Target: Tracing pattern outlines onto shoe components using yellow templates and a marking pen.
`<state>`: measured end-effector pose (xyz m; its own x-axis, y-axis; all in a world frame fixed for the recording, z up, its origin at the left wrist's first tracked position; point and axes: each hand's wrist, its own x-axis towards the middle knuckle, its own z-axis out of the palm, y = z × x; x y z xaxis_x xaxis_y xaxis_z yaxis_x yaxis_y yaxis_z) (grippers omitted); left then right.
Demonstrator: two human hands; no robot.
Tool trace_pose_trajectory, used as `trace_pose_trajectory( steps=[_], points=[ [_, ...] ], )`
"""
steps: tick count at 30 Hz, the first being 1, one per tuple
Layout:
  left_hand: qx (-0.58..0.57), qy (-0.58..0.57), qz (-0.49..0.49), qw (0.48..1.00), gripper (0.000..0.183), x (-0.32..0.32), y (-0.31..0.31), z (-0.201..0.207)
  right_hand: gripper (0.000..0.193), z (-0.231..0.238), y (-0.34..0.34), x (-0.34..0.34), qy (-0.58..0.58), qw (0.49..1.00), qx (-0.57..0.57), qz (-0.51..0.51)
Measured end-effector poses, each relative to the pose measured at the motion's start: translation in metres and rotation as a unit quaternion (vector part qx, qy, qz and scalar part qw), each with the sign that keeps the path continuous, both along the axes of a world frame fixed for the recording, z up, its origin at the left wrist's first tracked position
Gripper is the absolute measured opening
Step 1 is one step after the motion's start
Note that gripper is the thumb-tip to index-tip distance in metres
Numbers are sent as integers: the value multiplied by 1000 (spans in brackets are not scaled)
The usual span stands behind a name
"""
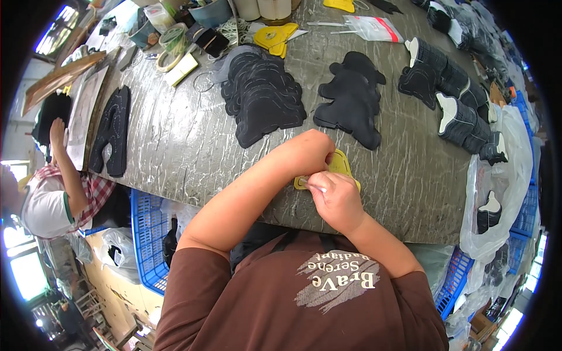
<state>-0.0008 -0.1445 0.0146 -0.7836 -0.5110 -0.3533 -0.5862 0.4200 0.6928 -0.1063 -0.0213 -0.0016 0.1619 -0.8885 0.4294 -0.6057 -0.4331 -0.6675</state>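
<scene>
A flat yellow template [340,164] with rounded corners lies near the table's front edge, partly covered by both hands. My left hand [316,151] is curled at its upper left side, knuckles up; the fingertips are hidden beneath. Just nearer to me, my right hand [341,202] is closed in a pinch around a thin pen [304,181], its pale tip pointing left over the template's lower part. Beyond the hands sit a stack of black cut pieces with pale outlines [263,99] and a stack of black bear-shaped pieces [353,99].
More yellow templates [275,36], tape rolls [172,38] and pots [212,13] crowd the far side. Bundled black pieces with white tops [462,117] lie at right, beside a plastic bag [500,181]. A blue crate [149,240] stands below left. Another person [55,196] works at far left.
</scene>
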Motion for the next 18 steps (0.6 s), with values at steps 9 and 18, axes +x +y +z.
trace_pose_trajectory(
  steps=[9, 18],
  points=[
    [2, -12, -1, 1000, 21, -1, 1, 0, 12, 8, 6, -4, -24, 997, 79, 9],
    [-3, -15, -9, 1000, 20, 0, 0, -1, 14, 8, 13, -24, -82, 988, 120, -58]
  ],
)
